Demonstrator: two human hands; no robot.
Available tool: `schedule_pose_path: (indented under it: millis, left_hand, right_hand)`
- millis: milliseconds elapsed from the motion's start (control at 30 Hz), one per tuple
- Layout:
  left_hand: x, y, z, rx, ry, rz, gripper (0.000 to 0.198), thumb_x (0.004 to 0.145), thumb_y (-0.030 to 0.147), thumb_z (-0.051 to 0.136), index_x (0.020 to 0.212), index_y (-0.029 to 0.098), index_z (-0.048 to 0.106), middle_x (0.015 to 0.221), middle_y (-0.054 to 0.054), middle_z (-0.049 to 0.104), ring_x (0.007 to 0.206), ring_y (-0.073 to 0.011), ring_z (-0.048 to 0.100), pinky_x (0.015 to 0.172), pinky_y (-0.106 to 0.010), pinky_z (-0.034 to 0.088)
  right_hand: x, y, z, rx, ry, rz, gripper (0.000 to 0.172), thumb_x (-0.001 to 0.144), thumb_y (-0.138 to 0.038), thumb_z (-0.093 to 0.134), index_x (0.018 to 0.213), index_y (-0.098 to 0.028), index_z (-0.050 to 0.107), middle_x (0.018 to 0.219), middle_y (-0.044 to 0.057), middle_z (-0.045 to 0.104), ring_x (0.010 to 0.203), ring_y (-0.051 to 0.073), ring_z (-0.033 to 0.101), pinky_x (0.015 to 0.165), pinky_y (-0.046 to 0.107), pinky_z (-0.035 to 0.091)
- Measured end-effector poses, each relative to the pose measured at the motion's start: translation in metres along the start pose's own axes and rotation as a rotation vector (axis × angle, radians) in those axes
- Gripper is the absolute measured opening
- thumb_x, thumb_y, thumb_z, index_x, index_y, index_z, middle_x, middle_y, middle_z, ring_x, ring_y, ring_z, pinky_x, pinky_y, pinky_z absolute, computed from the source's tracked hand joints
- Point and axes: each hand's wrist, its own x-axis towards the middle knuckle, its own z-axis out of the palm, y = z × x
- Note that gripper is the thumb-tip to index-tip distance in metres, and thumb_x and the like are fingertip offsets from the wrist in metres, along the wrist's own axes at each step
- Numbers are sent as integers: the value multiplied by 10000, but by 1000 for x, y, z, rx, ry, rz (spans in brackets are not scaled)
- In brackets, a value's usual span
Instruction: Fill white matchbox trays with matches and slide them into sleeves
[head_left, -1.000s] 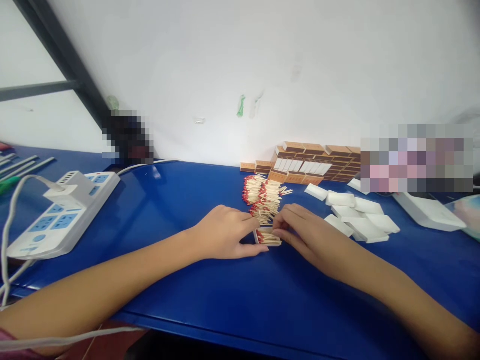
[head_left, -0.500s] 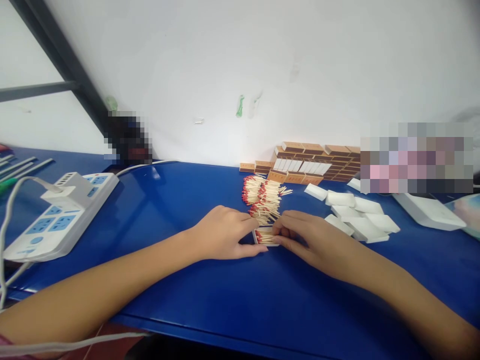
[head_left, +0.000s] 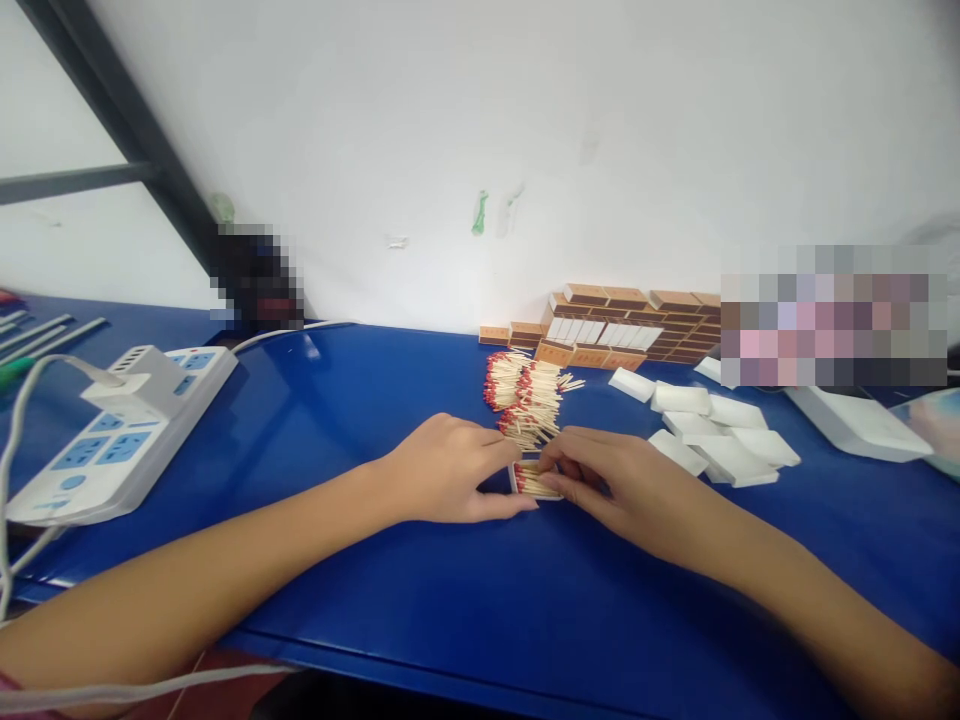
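Note:
A small white matchbox tray (head_left: 514,480) lies on the blue table with red-tipped matches (head_left: 531,478) inside. My left hand (head_left: 450,470) grips its left end, the thumb along the near side and the fingers at the far side. My right hand (head_left: 600,475) reaches over the tray's right part. Its thumb and fingertips are closed on the matches there; the bent fingers hide how many. Just beyond the tray spreads a loose pile of matches (head_left: 529,400), most red heads pointing left.
Behind the pile, brown matchboxes (head_left: 675,330) are stacked against the wall. Several white tray pieces (head_left: 709,430) lie to the right, beside a larger white box (head_left: 862,425). A white power strip (head_left: 127,440) with cables occupies the left of the blue table (head_left: 480,600).
My right fingertips have shifted slightly left over the matches in the tray. The tray has slid a little towards me, and my left hand still holds it.

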Motion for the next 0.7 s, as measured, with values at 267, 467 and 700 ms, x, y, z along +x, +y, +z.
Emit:
schedule_pose_path:
  millis: [267,467,700]
  left_hand:
    - [1,4,0,-69,-99,-59,423,960,596,611,905,188,706,731,13,707,624,-149,662,533,-297,363]
    - [1,6,0,-53,-93,-51,422,969,593,597,915,187,701,749,5,714,651,-154,676,548,-296,361]
    - [0,2,3,-86,-114,-44,422,964,594,602,943,187,710,749,0,710,642,-145,662,539,-284,358]
  right_hand:
    - [3,39,-21,-149,245,118,241,1030,-408,533,902,-240,650,726,24,645,636,189,563,601,329,429]
    - [20,95,-15,-356,297,32,266,1017,-379,505,1131,-216,682,1005,118,666,1037,315,605,936,495,480]
    - [34,116,-7,-372,249,72,235,1020,-360,486,976,-214,664,998,127,671,992,312,577,916,501,462]
